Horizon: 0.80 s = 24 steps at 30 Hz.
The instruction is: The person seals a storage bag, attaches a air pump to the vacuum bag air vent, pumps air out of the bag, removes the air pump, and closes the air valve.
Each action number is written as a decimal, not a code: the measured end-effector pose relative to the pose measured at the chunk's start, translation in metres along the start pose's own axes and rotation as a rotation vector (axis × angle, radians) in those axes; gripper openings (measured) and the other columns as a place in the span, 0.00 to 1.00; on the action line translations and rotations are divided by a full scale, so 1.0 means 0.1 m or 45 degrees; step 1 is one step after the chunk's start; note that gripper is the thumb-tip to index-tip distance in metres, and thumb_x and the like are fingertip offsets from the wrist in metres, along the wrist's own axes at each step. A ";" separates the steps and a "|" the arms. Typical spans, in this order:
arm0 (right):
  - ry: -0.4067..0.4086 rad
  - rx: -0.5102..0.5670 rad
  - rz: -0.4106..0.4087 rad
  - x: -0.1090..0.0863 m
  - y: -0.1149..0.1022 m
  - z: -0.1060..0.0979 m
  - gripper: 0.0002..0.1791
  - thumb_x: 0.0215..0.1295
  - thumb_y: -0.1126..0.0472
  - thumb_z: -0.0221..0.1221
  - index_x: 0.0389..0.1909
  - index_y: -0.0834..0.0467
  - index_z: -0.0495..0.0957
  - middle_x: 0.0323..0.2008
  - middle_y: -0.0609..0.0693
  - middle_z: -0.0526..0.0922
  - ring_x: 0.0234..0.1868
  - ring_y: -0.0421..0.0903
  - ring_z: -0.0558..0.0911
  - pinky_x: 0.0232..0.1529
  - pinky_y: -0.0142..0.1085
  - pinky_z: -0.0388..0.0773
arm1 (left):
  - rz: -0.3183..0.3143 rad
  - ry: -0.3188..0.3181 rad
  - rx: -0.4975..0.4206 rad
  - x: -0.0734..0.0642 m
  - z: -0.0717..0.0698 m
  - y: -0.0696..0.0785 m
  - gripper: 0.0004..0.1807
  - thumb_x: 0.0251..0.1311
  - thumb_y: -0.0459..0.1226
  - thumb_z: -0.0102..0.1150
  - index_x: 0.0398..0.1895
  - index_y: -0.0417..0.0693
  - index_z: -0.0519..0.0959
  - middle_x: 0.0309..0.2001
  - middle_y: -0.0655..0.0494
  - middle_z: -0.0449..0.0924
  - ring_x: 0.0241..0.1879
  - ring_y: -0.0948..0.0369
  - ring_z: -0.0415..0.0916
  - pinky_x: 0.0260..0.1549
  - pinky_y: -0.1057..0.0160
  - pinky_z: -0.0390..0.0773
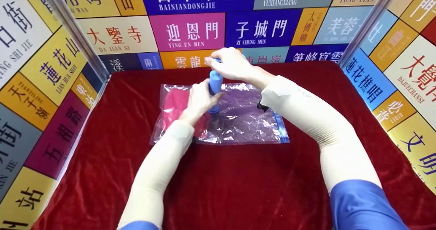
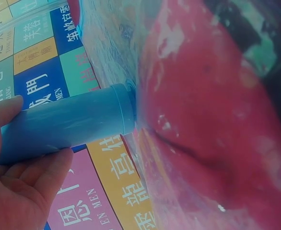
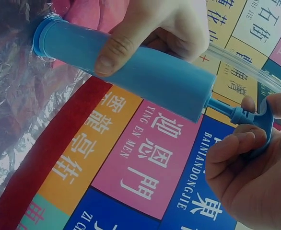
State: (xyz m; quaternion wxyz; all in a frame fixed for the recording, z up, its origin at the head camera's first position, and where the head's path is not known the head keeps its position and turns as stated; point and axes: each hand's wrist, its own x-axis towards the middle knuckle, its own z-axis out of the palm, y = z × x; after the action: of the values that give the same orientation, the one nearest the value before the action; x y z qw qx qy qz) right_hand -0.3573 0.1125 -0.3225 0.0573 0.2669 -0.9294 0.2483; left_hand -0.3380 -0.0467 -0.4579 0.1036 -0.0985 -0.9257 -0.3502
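Blue sleeves point(image 1: 361, 201) overhang red cloth point(image 1: 252, 182) bearing a plastic bag point(image 1: 245, 129), lettered walls point(image 1: 190, 41) around.

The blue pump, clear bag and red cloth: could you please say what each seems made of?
Blue pump: probably hard plastic, smooth and slightly glossy, evenly coloured. Clear bag: thin glossy plastic film, transparent with crinkled highlights. Red cloth: likely velvet, from its soft, streaky sheen.
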 end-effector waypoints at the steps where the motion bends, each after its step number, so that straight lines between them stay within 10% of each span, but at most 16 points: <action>1: -0.002 0.002 -0.002 0.00 0.00 0.01 0.22 0.84 0.42 0.54 0.29 0.50 0.77 0.28 0.46 0.76 0.32 0.46 0.74 0.36 0.37 0.67 | 0.000 -0.001 0.000 0.00 0.00 0.00 0.27 0.66 0.50 0.79 0.62 0.46 0.84 0.51 0.45 0.95 0.50 0.46 0.94 0.54 0.49 0.94; 10: -0.024 0.000 -0.025 0.00 0.05 0.08 0.25 0.84 0.44 0.53 0.54 0.56 0.92 0.54 0.54 0.95 0.52 0.54 0.90 0.52 0.47 0.83 | 0.053 0.031 0.020 -0.01 -0.01 -0.03 0.25 0.65 0.50 0.78 0.58 0.45 0.85 0.46 0.44 0.94 0.47 0.44 0.93 0.52 0.46 0.93; 17: -0.034 -0.015 -0.034 -0.03 0.08 0.16 0.23 0.85 0.43 0.52 0.36 0.54 0.84 0.31 0.51 0.81 0.37 0.52 0.80 0.37 0.41 0.72 | 0.036 0.015 0.022 -0.01 -0.01 -0.02 0.27 0.66 0.50 0.78 0.60 0.45 0.85 0.48 0.44 0.94 0.48 0.44 0.92 0.52 0.47 0.93; 24: -0.045 -0.006 -0.024 -0.03 0.08 0.17 0.23 0.86 0.43 0.52 0.34 0.52 0.83 0.31 0.49 0.80 0.37 0.51 0.80 0.38 0.41 0.73 | 0.029 0.013 0.022 -0.01 -0.01 0.00 0.27 0.66 0.49 0.78 0.61 0.45 0.84 0.48 0.43 0.93 0.48 0.44 0.93 0.52 0.48 0.93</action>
State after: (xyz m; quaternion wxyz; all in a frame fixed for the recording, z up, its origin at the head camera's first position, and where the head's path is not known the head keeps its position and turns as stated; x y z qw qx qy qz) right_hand -0.3589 0.1116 -0.3419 0.0438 0.2798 -0.9283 0.2408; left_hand -0.3374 -0.0478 -0.4576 0.1130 -0.1063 -0.9270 -0.3414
